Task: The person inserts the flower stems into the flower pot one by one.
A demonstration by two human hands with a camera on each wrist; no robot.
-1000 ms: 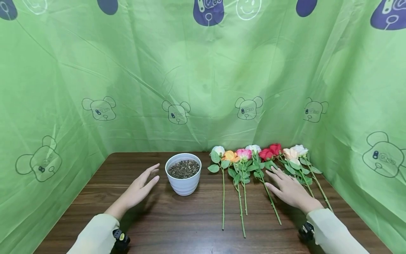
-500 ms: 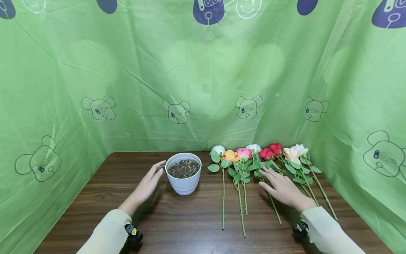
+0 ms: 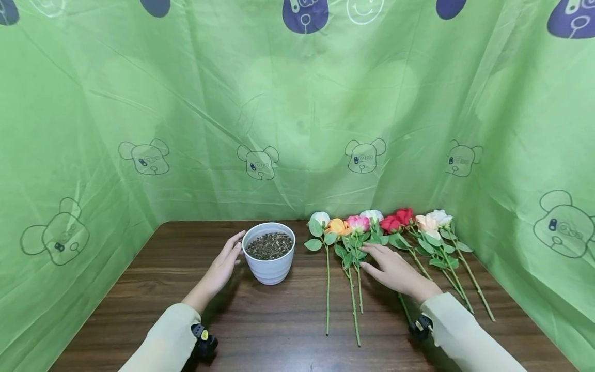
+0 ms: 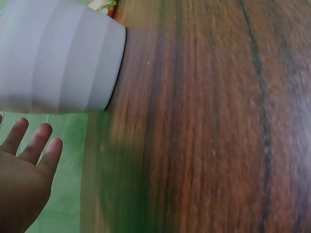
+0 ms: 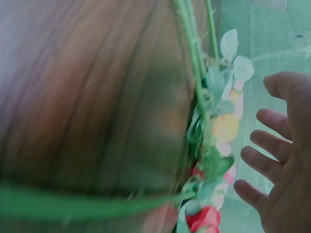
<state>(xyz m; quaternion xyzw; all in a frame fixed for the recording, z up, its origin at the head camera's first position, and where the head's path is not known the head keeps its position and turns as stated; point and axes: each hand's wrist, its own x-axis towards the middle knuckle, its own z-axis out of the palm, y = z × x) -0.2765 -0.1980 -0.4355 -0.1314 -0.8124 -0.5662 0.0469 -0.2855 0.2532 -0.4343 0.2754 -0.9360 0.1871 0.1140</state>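
Observation:
A white flower pot filled with dark soil stands upright on the table. My left hand is at the pot's left side, fingers extended near its rim; the left wrist view shows the fingertips close to the ribbed wall. Over the row of artificial flowers, my right hand hovers with spread, relaxed fingers and holds nothing. Its fingertips overlap the leaves under the pink flower. Beside that lie an orange flower and red flowers; the right hand partly hides one red stem.
White flowers and a peach flower lie in the same row, stems toward me. A brown wooden table carries everything. Green printed cloth hangs behind and on both sides.
My left hand has moved right, up to the pot's side. The right hand has swept left from the red flowers toward the pink one; right-side stems shifted slightly. The pot stays put.

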